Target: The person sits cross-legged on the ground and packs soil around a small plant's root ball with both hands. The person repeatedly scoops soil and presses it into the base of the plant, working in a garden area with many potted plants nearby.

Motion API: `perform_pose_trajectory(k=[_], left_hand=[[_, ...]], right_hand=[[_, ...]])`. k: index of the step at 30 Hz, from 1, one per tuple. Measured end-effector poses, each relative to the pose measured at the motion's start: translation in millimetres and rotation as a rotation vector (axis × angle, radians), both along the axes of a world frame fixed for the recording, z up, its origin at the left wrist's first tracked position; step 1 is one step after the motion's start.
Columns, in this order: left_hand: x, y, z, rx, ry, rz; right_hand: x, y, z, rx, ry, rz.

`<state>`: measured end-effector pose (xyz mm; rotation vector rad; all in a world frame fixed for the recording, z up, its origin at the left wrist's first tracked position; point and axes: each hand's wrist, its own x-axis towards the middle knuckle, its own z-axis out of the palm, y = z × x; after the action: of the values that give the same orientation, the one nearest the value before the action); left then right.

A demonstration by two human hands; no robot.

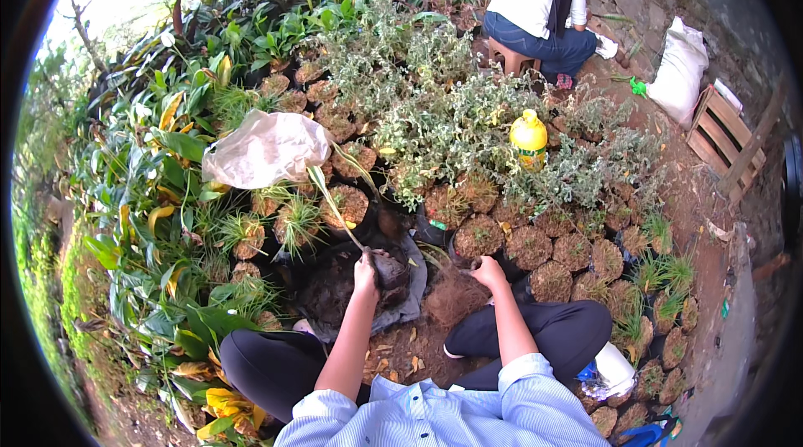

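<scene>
My left hand [366,274] grips the lower stem of a plant [336,210], beside a dark root ball or soil-filled bag [391,269]. Over the plant's upper end lies a whitish plastic bag [266,149]. My right hand [489,274] pinches something small and dark at the upper edge of a brown fibrous root mass [455,296]; exactly what is between the fingers is too small to tell. Beneath and left of my left hand, dark soil [323,281] lies on a grey plastic sheet [414,296].
Potted plants with brown fibrous tops [480,235] crowd the ground ahead and right. A yellow bottle [529,138] stands among grey-green plants. Farther off, another person [533,1] sits on a brown stool [511,58], near a white sack [680,70] and a wooden crate [721,133]. Leafy plants [182,146] border the left.
</scene>
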<state>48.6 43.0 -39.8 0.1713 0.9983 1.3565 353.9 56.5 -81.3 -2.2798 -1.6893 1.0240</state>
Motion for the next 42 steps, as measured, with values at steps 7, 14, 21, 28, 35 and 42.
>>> perform_pose_trajectory(k=[7, 14, 21, 28, 35, 42], left_hand=[[-1, 1, -1, -0.015, -0.002, 0.007], [-4, 2, -6, -0.004, 0.01, 0.018], [-3, 3, -5, -0.014, 0.024, -0.011], [1, 1, -3, -0.013, 0.032, -0.016], [-4, -1, -10, 0.055, 0.05, -0.024], [5, -2, 2, 0.048, 0.054, -0.033]], right_hand=[[0, 3, 50, -0.458, 0.729, -0.087], [3, 2, 87, -0.426, 0.979, -0.023], [5, 2, 74, -0.265, 0.965, -0.039], [-113, -16, 118, 0.099, 1.12, 0.295], [-143, -31, 89, 0.205, 0.953, 0.147], [-156, -37, 91, 0.316, 1.023, 0.121]])
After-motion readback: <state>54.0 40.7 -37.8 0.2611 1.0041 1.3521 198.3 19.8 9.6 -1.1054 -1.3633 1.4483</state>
